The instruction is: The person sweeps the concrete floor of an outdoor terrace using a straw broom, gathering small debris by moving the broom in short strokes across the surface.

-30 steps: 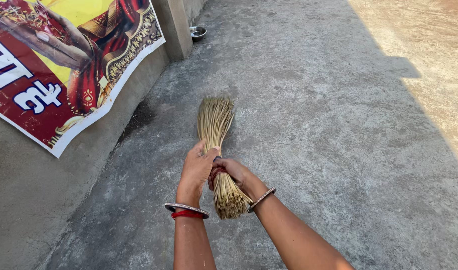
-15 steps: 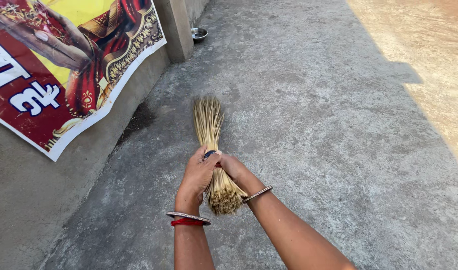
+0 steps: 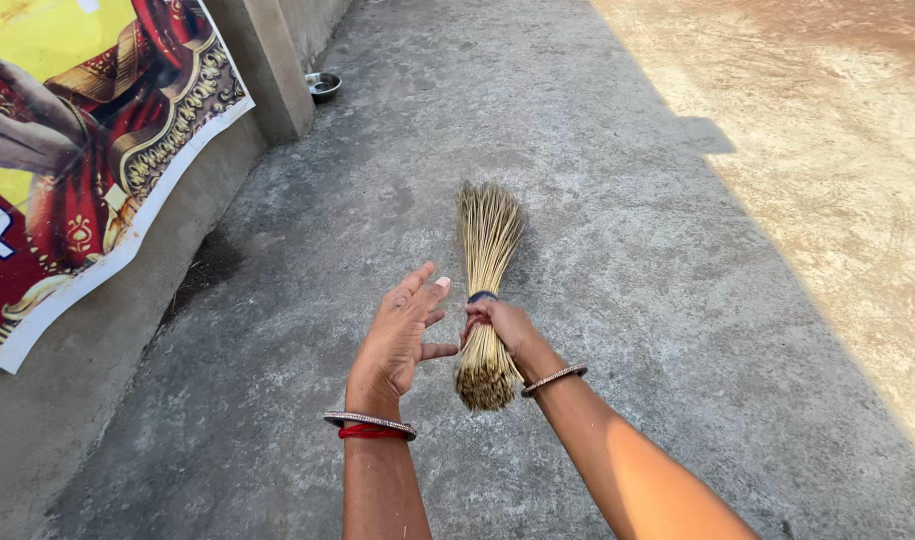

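A short straw broom [image 3: 487, 240] of bundled pale sticks points away from me, its bristle end fanned out over the concrete floor [image 3: 617, 200]. My right hand [image 3: 502, 325] grips the bundle near a dark band around its middle. The cut stub end hangs below that hand. My left hand [image 3: 402, 330] hovers just left of the broom with fingers spread, not touching it. Both wrists carry thin metal bangles, and the left also has a red thread.
A large red and yellow printed banner [image 3: 67, 160] hangs on the low wall at left. A concrete pillar [image 3: 267, 60] stands beyond it, with a small metal bowl [image 3: 323, 84] on the floor behind. Sunlit bare ground [image 3: 837, 150] lies at right.
My left hand has let go of the broom and opened to the left. The right hand keeps the broom. The view has shifted, so the banner sits further left.
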